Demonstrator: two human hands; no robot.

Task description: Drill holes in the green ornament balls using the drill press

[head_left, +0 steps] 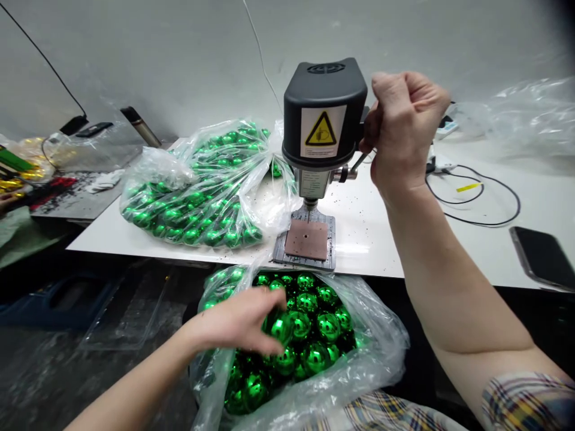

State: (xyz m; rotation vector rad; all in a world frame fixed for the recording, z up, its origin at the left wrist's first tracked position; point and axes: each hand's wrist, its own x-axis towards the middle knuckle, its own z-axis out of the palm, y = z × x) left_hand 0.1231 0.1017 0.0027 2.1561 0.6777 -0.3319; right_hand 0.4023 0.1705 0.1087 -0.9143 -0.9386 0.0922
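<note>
My left hand (245, 317) is over an open clear plastic bag (381, 335) of shiny green ball ornaments (317, 358), close below the table edge. Its thumb and fingers curve round one green ball ornament (280, 327); the hand is slightly blurred and some fingers are hidden. Raised at the right side of a small black drill press (326, 90), my right hand (404, 129) is closed round the feed lever (359, 160). Under the drill bit (308, 215), a brown square plate (309, 240) with a small hole lies on the metal base (331, 224).
Another clear bag of green balls (193, 203) lies left of the drill press. A phone (543, 254) rests at the table's right edge, near a black cable (516, 209). At far left are a white glove (104, 181) and gold ornaments (31, 173). Dark crumbs dot the white table (372, 239).
</note>
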